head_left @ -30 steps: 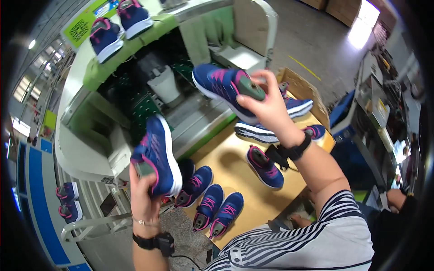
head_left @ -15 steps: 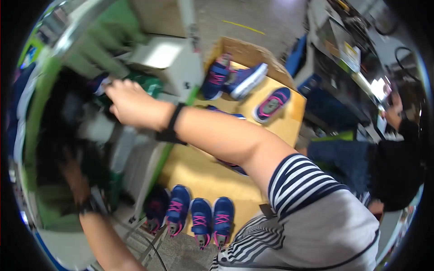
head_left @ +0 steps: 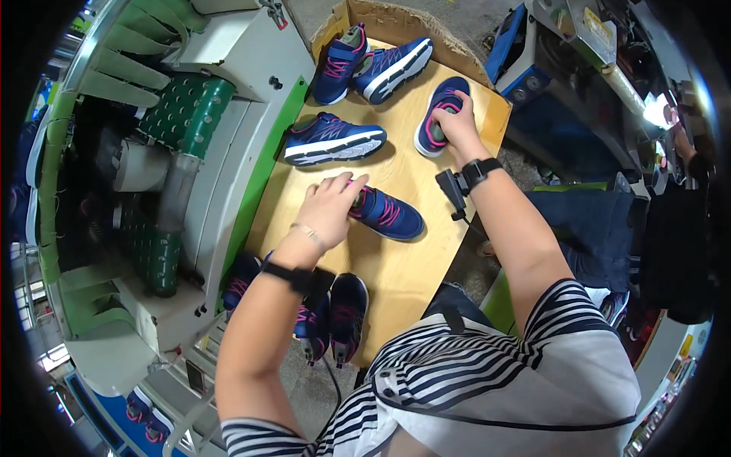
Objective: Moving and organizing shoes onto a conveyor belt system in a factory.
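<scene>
My right hand point(head_left: 460, 128) is closed on the collar of a navy sneaker point(head_left: 448, 90) with pink trim, near the table's far right corner. My left hand point(head_left: 326, 212) grips the heel end of another navy sneaker point(head_left: 392, 215) with pink laces, its toe pointing right. Part of that heel is hidden by my fingers. Just beyond it, a sneaker point(head_left: 335, 142) lies on its side, white sole toward me. At the far end, one sneaker point(head_left: 339, 70) stands beside a tilted one point(head_left: 394, 68).
Several sneakers point(head_left: 349, 308) line the near edge of the wooden table point(head_left: 403, 282). A torn cardboard edge point(head_left: 415, 21) borders its far end. On the left stands a machine point(head_left: 228, 190) with green perforated rollers point(head_left: 199, 114) and hanging strips. A person point(head_left: 662, 251) in dark clothes is at the right.
Both hands have moved from the machine opening at left to the sneakers on the table, my right hand going far right. My view has shifted too, and the machine's rollers now show clearly.
</scene>
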